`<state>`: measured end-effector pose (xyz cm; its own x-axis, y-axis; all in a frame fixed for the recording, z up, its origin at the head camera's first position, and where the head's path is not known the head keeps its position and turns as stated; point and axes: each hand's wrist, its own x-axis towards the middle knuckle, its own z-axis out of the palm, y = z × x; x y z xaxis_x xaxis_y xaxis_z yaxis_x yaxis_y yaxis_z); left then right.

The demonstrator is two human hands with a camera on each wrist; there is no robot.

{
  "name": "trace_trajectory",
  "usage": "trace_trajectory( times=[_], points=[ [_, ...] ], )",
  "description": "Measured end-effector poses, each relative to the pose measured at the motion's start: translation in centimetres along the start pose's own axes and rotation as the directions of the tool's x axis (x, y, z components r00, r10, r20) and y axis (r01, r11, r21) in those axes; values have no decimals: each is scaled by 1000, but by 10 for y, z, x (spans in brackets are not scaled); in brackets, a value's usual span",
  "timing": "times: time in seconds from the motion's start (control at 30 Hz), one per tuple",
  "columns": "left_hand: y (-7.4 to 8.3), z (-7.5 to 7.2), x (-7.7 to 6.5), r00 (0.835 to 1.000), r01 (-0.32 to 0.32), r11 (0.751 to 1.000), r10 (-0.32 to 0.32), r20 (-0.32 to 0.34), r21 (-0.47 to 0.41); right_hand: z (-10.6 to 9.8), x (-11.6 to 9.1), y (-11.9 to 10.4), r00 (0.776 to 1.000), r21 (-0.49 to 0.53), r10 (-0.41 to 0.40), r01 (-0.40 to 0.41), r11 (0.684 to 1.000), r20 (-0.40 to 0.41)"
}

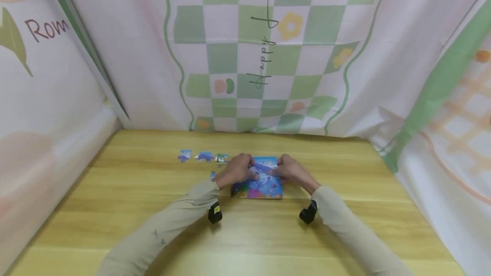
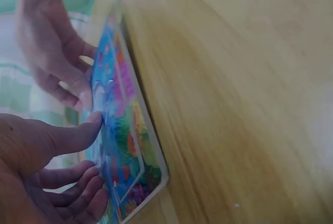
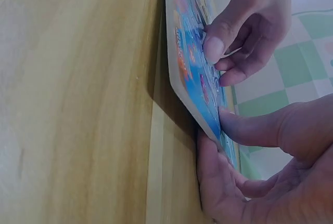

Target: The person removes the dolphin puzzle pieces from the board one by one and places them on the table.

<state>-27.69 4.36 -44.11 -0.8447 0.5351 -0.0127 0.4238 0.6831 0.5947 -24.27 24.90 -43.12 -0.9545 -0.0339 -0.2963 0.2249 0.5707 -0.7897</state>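
Observation:
A jigsaw puzzle board with a blue sea picture and a pale edge lies on the wooden table between both hands. My left hand is over its left part, thumb touching the picture and the other fingers loosely bent at its surface. At the right side, my right hand holds the board's edge, its thumb on top and a finger under the rim. Between the thumbs in the head view runs a purple part of the picture.
Loose puzzle pieces lie at the back left: a blue and purple one, a purple one and a green and white one. A blue bit shows beside the left wrist. Printed curtains border the wooden table.

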Motion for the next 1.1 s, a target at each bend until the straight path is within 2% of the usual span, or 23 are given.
trace_trajectory(
  times=[0.07,0.17,0.23,0.4,0.8,1.1],
  points=[
    [0,2,1,1000,3,1000,-3,-3,23,2,-1,-1,1000,-24,6,-7,1000,-24],
    [-1,4,1,1000,2,1000,-2,17,-3,5,-1,-1,999,-45,12,-14,999,-47],
    [-2,5,1,999,-23,1000,24,21,-20,6,-2,0,998,-45,8,-11,999,-55],
    [-4,6,3,997,-70,996,72,25,-60,6,-2,1,998,-41,-5,3,999,-57],
    [-11,2,5,992,-112,982,121,48,-149,8,1,1,998,-85,13,-18,996,-62],
    [-15,1,6,985,-136,970,153,74,-200,6,3,1,999,-77,-22,19,997,-38]
  ],
)
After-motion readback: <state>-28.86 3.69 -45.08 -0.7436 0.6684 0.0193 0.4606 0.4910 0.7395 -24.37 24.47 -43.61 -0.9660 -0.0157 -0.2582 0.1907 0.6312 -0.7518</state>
